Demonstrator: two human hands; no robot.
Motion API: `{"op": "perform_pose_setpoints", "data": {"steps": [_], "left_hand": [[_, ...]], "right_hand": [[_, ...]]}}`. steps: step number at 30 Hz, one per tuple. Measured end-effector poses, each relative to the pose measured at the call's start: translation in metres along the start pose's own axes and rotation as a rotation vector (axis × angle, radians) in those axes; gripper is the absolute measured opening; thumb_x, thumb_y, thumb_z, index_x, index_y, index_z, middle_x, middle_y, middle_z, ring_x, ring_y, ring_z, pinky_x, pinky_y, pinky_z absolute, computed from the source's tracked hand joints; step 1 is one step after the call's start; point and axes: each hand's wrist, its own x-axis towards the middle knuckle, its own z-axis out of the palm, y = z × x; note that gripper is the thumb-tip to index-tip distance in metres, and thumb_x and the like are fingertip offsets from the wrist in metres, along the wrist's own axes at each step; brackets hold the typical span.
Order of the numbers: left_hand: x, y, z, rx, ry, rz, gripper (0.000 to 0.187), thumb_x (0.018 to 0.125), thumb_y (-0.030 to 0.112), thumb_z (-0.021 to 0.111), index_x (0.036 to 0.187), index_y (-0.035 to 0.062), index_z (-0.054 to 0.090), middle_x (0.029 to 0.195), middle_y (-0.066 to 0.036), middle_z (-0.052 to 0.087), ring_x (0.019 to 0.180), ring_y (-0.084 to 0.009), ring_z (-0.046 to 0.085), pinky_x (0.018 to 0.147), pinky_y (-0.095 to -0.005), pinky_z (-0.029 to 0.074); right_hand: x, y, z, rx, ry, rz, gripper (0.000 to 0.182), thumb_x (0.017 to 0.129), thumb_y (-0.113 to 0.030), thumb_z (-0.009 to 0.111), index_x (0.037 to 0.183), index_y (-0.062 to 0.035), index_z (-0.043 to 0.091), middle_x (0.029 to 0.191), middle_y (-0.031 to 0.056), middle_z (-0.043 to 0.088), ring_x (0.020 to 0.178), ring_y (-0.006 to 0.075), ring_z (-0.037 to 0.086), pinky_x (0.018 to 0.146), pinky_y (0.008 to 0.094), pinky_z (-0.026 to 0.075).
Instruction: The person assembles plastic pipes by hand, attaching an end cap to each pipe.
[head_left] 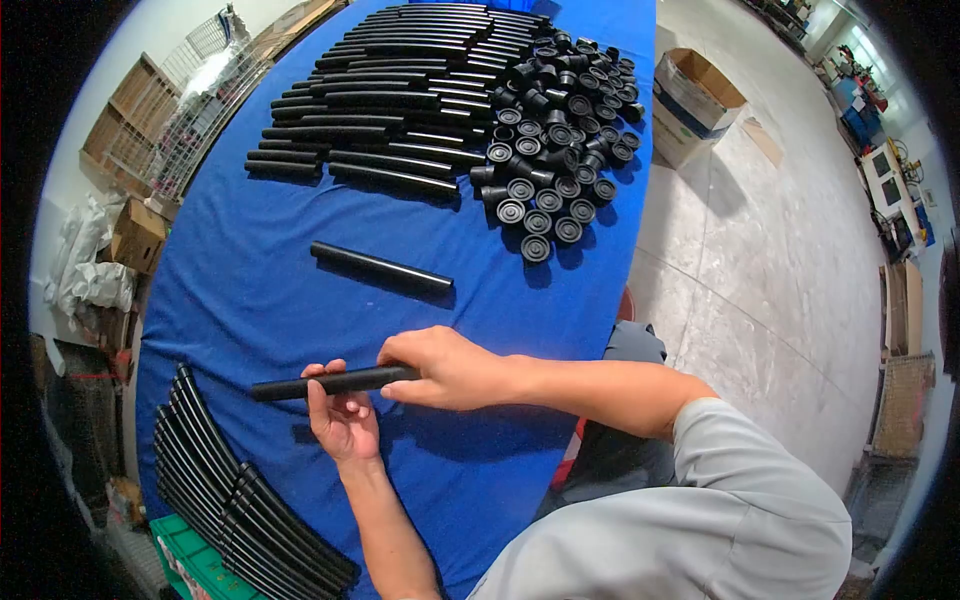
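Note:
A black tube [285, 389] is held level in both hands above the blue cloth. The fingers and thumb of my left hand [345, 415] close round its middle from below. My right hand [440, 368] wraps over the tube's right end, and the fingers hide that end. A single black tube [380, 268] lies on the cloth just beyond my hands. Farther off, many black tubes [370, 110] lie side by side in rows. Beside them, to the right, is a heap of round black rubber caps [548, 200] with ringed faces.
At the lower left, black tubes [215, 470] are laid in two overlapping rows, near a green crate [190, 555]. The blue cloth [230, 260] covers the table. An open cardboard box [690, 110] stands on the floor to the right. Shelving and cartons line the left wall.

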Motion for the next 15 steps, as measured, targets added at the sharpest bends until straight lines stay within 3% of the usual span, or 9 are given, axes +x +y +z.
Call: {"op": "perform_pose_setpoints", "data": {"steps": [2, 5, 6, 9, 10, 13, 15], "left_hand": [[0.0, -0.003, -0.005, 0.032, -0.018, 0.02, 0.023, 0.1, 0.02, 0.065, 0.12, 0.0098, 0.061, 0.115, -0.017, 0.071, 0.076, -0.0168, 0.067, 0.065, -0.032, 0.058], [-0.001, -0.005, 0.0, 0.103, 0.061, 0.073, 0.027, 0.096, 0.014, 0.068, 0.122, 0.0097, 0.062, 0.118, -0.017, 0.07, 0.103, -0.0263, 0.071, 0.089, -0.04, 0.06], [0.001, -0.007, -0.001, 0.106, 0.048, 0.087, 0.026, 0.096, 0.013, 0.068, 0.122, 0.009, 0.062, 0.119, -0.018, 0.07, 0.106, -0.0285, 0.07, 0.092, -0.0423, 0.06], [0.003, -0.006, -0.006, 0.051, 0.068, 0.068, 0.024, 0.097, 0.011, 0.067, 0.12, 0.0075, 0.063, 0.12, -0.02, 0.07, 0.112, -0.0337, 0.068, 0.097, -0.0477, 0.059], [0.003, -0.005, -0.007, 0.021, 0.083, 0.053, 0.023, 0.097, 0.011, 0.067, 0.119, 0.0071, 0.063, 0.121, -0.02, 0.069, 0.114, -0.0353, 0.068, 0.099, -0.0492, 0.058], [0.003, -0.005, -0.007, -0.046, 0.051, 0.035, 0.022, 0.097, 0.011, 0.066, 0.119, 0.0069, 0.064, 0.121, -0.021, 0.069, 0.117, -0.0375, 0.066, 0.1, -0.0511, 0.058], [0.003, -0.007, -0.003, -0.04, 0.04, 0.043, 0.022, 0.099, 0.013, 0.065, 0.12, 0.0089, 0.063, 0.123, -0.02, 0.069, 0.118, -0.0368, 0.066, 0.1, -0.0518, 0.057]], "right_hand": [[0.004, -0.009, -0.011, 0.188, -0.127, 0.244, 0.035, 0.085, -0.029, 0.073, 0.104, 0.0004, 0.066, 0.081, 0.0192, 0.067, 0.076, 0.0362, 0.068, 0.065, 0.0455, 0.052], [0.007, -0.011, -0.015, 0.108, -0.107, 0.234, 0.035, 0.088, -0.029, 0.073, 0.106, 0.0009, 0.068, 0.075, 0.0148, 0.068, 0.071, 0.0261, 0.068, 0.066, 0.0376, 0.051], [0.008, -0.014, -0.02, 0.099, -0.148, 0.259, 0.036, 0.086, -0.024, 0.075, 0.112, -0.0001, 0.066, 0.084, 0.0149, 0.068, 0.079, 0.0278, 0.068, 0.069, 0.0393, 0.052], [0.007, -0.003, -0.015, -0.036, 0.029, -0.066, 0.041, 0.081, -0.022, 0.078, 0.113, -0.0012, 0.063, 0.093, 0.0189, 0.065, 0.09, 0.0377, 0.066, 0.075, 0.0442, 0.052], [0.005, -0.002, -0.016, -0.092, -0.001, -0.095, 0.042, 0.081, -0.017, 0.078, 0.116, -0.0024, 0.059, 0.099, 0.0185, 0.062, 0.096, 0.0387, 0.063, 0.08, 0.0454, 0.051], [0.005, 0.001, -0.014, -0.069, -0.015, -0.107, 0.037, 0.084, -0.017, 0.076, 0.114, -0.0024, 0.06, 0.096, 0.0181, 0.062, 0.094, 0.0388, 0.063, 0.078, 0.0453, 0.052], [0.008, -0.001, -0.017, -0.034, -0.05, 0.013, 0.035, 0.085, -0.022, 0.077, 0.111, -0.0014, 0.064, 0.09, 0.0179, 0.065, 0.088, 0.0349, 0.066, 0.073, 0.0427, 0.052]]}}
